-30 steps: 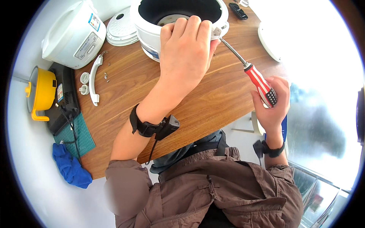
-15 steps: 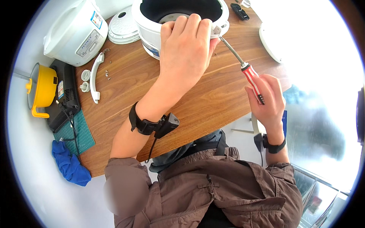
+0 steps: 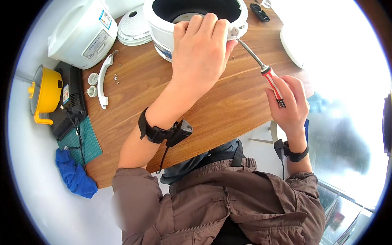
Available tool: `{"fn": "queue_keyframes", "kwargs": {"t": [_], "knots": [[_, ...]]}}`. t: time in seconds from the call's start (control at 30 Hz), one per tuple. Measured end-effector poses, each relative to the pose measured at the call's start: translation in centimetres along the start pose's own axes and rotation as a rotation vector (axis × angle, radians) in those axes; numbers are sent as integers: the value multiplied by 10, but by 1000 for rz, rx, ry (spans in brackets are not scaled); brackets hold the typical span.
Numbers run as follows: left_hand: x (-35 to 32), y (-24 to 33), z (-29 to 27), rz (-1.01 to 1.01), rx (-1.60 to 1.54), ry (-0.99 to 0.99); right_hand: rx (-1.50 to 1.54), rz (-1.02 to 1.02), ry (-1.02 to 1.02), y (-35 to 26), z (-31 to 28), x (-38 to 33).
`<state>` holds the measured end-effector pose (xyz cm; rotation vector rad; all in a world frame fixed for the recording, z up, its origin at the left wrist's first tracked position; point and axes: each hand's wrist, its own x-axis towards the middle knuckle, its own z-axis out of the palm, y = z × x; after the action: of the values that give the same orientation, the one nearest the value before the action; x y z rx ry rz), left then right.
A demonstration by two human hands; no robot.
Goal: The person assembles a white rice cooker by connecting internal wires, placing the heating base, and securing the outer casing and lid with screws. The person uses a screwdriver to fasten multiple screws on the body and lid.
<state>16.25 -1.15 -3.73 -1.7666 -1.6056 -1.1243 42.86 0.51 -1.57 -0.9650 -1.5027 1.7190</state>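
Note:
A white rice cooker body (image 3: 159, 30) with a dark inside stands without its lid at the far edge of the wooden table. My left hand (image 3: 198, 57) is closed over its near rim, fingers bent inside and thumb toward the right. In my right hand (image 3: 290, 104) is a screwdriver (image 3: 274, 86) with a red and white striped handle, gripped by the handle. Its steel shaft slants up and left, and the tip is at the white hinge bracket (image 3: 234, 32) on the cooker's right side. Whether a screw sits under the tip cannot be made out.
Left of the cooker lie a round white lid part (image 3: 132, 28), a curved white handle (image 3: 104, 83), white caps (image 3: 92, 79) and small screws (image 3: 117, 77). Another white rice cooker (image 3: 83, 36), a yellow pot (image 3: 50, 92), a green mat (image 3: 87, 141) and a blue cloth (image 3: 73, 173) are further left.
The screwdriver handle has turned slightly in my right hand, and that hand has shifted a little rightward. My left hand keeps its hold on the rim.

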Motion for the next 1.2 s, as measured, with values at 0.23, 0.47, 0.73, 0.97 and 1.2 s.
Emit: {"fn": "queue_keyframes", "kwargs": {"t": [0.23,0.47,0.73,0.97,1.2], "knots": [[3,-4,2,12,11,8,519,278,-183,1,-13,15],[-1,-3,1,17,10,4,-282,-185,114,1,16,0],[-2,-5,3,34,24,18,546,302,-146,4,-16,15],[1,-5,0,23,6,0,-225,-113,7,-4,11,10],[-2,-5,-2,27,-6,-12,-329,-152,-25,-2,12,7]]}}
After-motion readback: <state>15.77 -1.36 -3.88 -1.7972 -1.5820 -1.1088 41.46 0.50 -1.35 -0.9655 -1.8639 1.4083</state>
